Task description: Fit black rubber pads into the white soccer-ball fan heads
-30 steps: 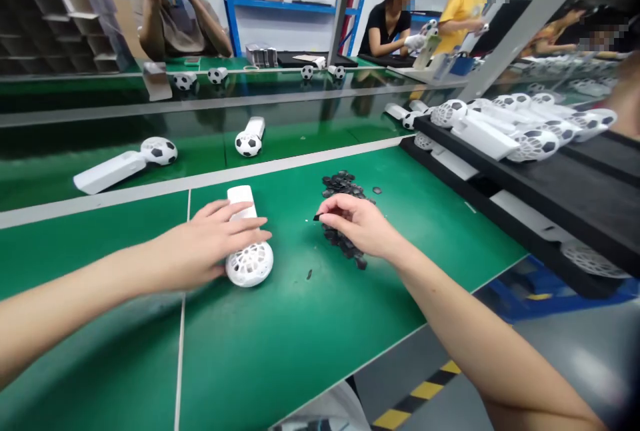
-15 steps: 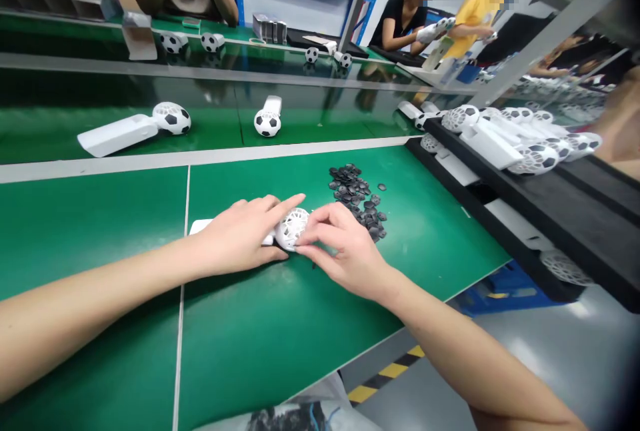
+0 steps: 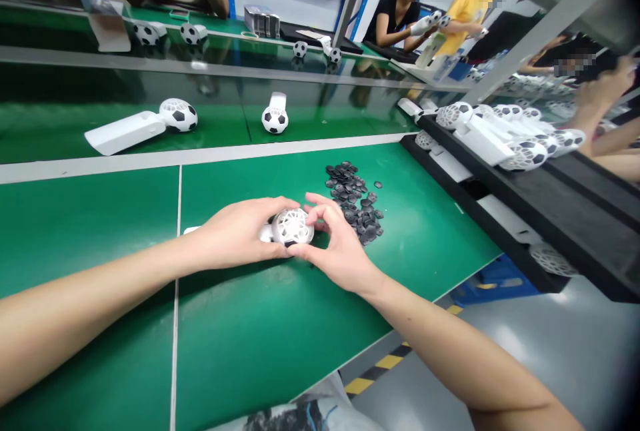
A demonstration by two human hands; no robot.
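Note:
A white handheld fan (image 3: 294, 227) with a round lattice head lies on the green work surface, its grille facing up. My left hand (image 3: 245, 230) is closed around it from the left, covering most of the handle, with thumb and fingers at the head's near and far edges. From the right, my right hand (image 3: 333, 241) grips the head, thumb at the near edge and curled fingers on the right side. A dark patch shows low on the head's near side. Just beyond my right hand lies a pile of small black pieces (image 3: 353, 194).
Two football-patterned fans, one to the left (image 3: 177, 115) and one in the middle (image 3: 275, 119), lie beyond the pale strip. Stacked black trays (image 3: 560, 198) with more fans stand at right. Co-workers are across the line, and a person's arm (image 3: 605, 98) shows at far right.
The fan's head has turned to show more grille. My right hand has gone from a fingertip pinch at its edge to a wider grip; my left fingers have closed around the head.

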